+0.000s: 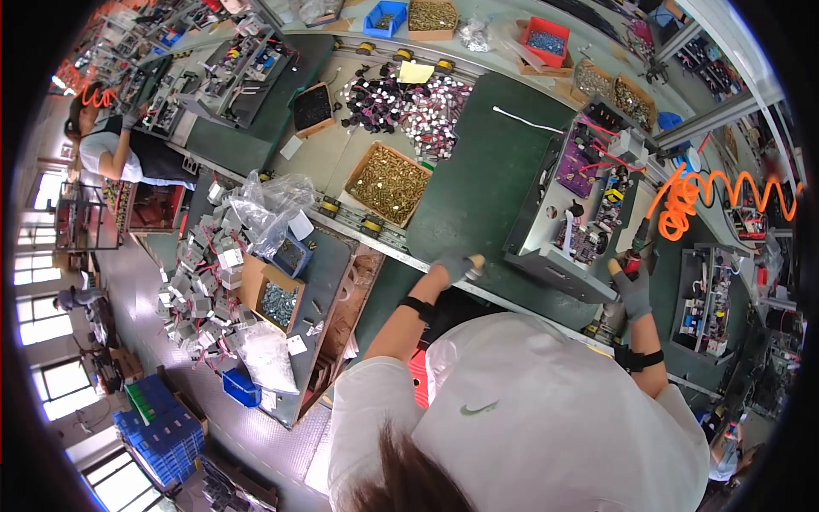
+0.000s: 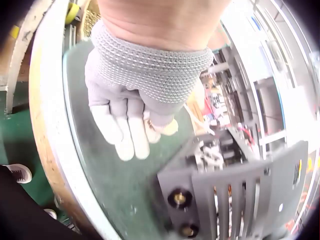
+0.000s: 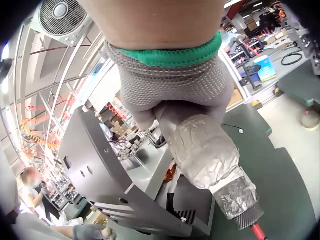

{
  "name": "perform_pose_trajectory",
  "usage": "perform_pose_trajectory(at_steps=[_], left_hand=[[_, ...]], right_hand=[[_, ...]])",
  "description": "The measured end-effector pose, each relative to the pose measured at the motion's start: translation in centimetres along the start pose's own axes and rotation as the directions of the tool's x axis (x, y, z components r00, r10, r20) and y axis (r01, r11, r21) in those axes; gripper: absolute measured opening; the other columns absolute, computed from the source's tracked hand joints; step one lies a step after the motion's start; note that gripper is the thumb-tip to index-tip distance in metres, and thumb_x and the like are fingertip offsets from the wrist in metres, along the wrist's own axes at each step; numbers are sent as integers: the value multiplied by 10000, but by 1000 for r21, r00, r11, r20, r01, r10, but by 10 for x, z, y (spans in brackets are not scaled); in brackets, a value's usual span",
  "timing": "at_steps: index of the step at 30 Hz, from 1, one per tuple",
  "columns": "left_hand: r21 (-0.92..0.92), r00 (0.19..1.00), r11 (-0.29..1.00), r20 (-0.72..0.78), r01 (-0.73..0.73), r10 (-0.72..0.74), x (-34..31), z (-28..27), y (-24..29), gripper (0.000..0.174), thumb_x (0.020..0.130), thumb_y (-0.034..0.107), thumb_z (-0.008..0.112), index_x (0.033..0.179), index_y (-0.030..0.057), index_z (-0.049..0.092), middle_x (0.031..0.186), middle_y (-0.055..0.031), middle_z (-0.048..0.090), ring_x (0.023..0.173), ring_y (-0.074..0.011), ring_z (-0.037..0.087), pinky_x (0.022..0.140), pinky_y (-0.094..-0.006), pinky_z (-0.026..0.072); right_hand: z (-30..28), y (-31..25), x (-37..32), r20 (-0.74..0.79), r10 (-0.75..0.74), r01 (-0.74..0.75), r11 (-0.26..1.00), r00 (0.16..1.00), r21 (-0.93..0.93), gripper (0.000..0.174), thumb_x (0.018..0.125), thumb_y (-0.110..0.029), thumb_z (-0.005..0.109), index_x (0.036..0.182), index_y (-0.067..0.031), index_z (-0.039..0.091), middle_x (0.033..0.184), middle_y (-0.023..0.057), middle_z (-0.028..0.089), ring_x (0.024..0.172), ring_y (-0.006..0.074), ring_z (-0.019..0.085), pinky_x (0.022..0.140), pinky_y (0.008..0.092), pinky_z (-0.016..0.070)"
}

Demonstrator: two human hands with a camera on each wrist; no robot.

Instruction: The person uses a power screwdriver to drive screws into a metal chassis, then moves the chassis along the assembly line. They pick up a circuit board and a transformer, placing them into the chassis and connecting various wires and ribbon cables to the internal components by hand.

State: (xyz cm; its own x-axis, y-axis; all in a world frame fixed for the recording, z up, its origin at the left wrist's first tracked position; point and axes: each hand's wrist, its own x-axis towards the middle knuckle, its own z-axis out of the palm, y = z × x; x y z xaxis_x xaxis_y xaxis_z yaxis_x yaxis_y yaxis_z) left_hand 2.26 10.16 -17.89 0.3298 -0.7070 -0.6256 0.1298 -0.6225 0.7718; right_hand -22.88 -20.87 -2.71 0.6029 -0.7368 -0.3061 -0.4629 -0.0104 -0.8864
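Observation:
My left hand (image 1: 455, 266), in a grey glove with pale fingertips, hovers low over the green mat (image 1: 486, 111) near the front edge of the bench. Its thumb (image 2: 169, 128) meets the bent index finger while the other fingers stretch out; I cannot tell whether something small is pinched there. Right of it stands a grey metal chassis (image 1: 546, 266) with circuit boards, a purple board and red wires inside. On the chassis's far side my right hand (image 1: 634, 294) grips a tape-wrapped power screwdriver (image 3: 205, 152) with a knurled collar. Its red part shows beside the gloved fingers.
An orange coiled hose (image 1: 678, 209) hangs near the screwdriver. Left of the mat are a box of brass fasteners (image 1: 386, 183) and a heap of small wired parts (image 1: 426, 107). Another chassis (image 1: 708, 299) stands right. A side table (image 1: 328, 256) holds white parts and bags.

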Motion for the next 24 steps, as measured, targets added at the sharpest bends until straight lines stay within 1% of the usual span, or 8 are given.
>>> perform_pose_trajectory(at_steps=[3,5,8,10,13,15,18,24], left_hand=[[-172,886,982,-464,-82,-7,12,-53,-34,287,842,76,503,1110,-2,567,778,-98,629,638,-101,587,456,-218,407],[130,516,992,-850,3,110,6,-95,-25,301,812,93,530,1081,-37,567,838,-156,644,700,-207,605,624,-327,493],[117,421,991,-897,-70,136,23,-157,-40,439,837,214,557,1251,97,469,1146,-196,581,1000,-322,590,841,-392,458],[7,490,933,-852,360,-182,4,-171,1,521,835,271,556,1313,143,391,1220,-204,533,1049,-350,563,863,-423,442],[49,537,938,-830,344,-153,-4,-153,36,518,830,321,558,1296,139,423,1223,-204,530,1036,-373,559,874,-429,439],[374,671,897,-731,235,129,13,-137,26,503,830,325,562,1276,118,457,1200,-202,548,1037,-358,561,878,-407,436],[280,938,959,-321,-36,129,6,-73,73,471,856,348,527,1237,74,496,1154,-205,573,1065,-337,550,894,-363,426],[382,927,862,300,-333,225,-5,22,120,426,896,328,452,1224,61,496,1171,-208,550,1096,-357,517,915,-360,409]], right_hand=[[-14,12,-12,-48,54,-54,999,997,-1,317,770,-111,707,1038,-23,562,857,25,599,703,88,564,605,240,457],[-21,23,-24,-116,131,-129,991,985,25,306,783,-134,698,1038,-29,565,827,21,602,691,94,566,600,244,455],[-29,50,-33,-280,212,-215,976,936,23,333,765,-197,724,1000,-24,563,777,24,597,639,97,549,581,256,445],[-20,26,-45,-401,233,-259,966,886,-11,360,744,-238,745,970,-29,559,762,25,591,632,99,541,564,261,441],[-27,60,-49,-536,328,-280,945,778,170,363,715,-255,768,918,-39,559,716,30,577,608,110,538,537,264,437],[-21,56,-56,-589,380,-295,925,713,239,327,723,-235,756,902,-44,560,713,22,573,602,109,536,530,266,433],[-20,74,-66,-640,446,-294,895,625,336,310,723,-231,755,876,-47,557,696,23,574,566,121,539,510,277,437],[-13,105,-61,-649,517,-527,825,558,204,507,695,-358,762,1035,-40,564,896,90,626,796,212,604,730,332,469]])
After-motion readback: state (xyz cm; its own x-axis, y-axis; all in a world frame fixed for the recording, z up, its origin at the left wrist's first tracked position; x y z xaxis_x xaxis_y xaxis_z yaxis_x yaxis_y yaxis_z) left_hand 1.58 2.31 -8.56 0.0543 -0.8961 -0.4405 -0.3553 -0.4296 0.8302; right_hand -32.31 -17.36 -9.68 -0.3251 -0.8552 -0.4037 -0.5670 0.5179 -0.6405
